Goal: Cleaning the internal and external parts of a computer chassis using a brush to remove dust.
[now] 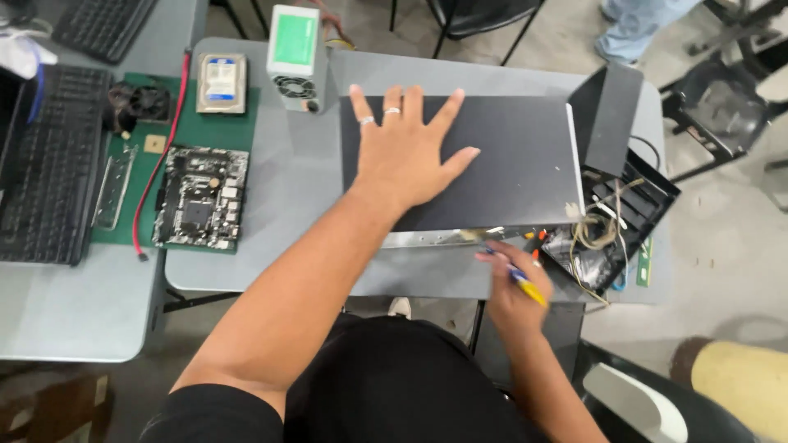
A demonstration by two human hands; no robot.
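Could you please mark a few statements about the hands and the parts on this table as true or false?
1. The left hand lies flat, fingers spread, on the dark case panel. True.
2. The right hand is empty. False: it grips a screwdriver with a yellow and blue handle.
3. The motherboard lies on a green mat. True.
4. The hard drive sits on top of the case panel. False: it lies on the green mat, beside the power supply.
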